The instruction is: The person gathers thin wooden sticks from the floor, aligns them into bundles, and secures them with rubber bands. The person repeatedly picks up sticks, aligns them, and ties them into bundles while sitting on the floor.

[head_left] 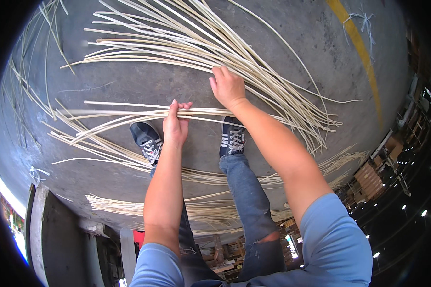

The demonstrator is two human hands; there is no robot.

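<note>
My left hand (175, 125) is closed around a few long, pale rattan canes (129, 115), which run crosswise above my shoes. Farther out, a large fanned pile of similar canes (244, 60) lies on the floor. At the near edge of that pile is my right hand (229, 88), its fingers curled and pinched on a cane. The exact grip is partly covered by the back of the hand. The held canes pass below the right wrist and reach toward the pile's right end.
More canes (105, 148) lie around my shoes (148, 142), with a thick bundle (115, 204) closer to me. Thin strips (48, 57) are scattered at far left. A yellow line (359, 45) and white ties (364, 23) mark the floor at far right. Stacked boxes (368, 181) stand at right.
</note>
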